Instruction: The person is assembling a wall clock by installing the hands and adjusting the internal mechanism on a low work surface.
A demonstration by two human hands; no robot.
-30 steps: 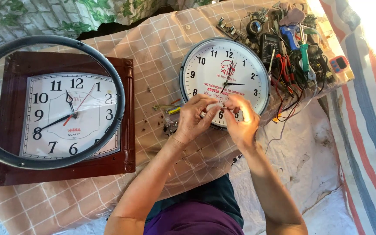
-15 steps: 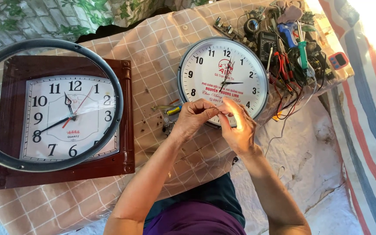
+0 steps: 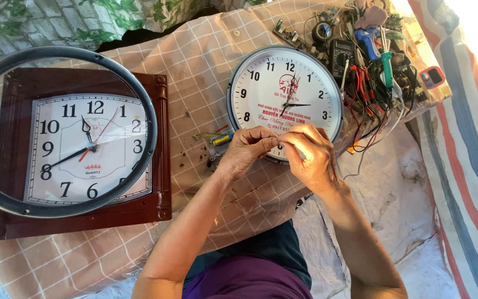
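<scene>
Pinching together, both hands (image 3: 283, 152) cover the round clock's (image 3: 283, 88) lower rim (grip contents hidden).

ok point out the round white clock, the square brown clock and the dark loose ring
round white clock (image 3: 283, 83): head view, upper dial.
square brown clock (image 3: 164, 160): head view, right frame edge.
dark loose ring (image 3: 67, 52): head view, top arc.

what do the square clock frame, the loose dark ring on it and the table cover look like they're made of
Square clock frame: probably glossy moulded plastic in wood-brown, or varnished wood; it shines along the edges. Dark ring: smooth grey-black, likely plastic, with a soft sheen. Table cover: woven cloth, beige with a white check, creased and draping.
</scene>
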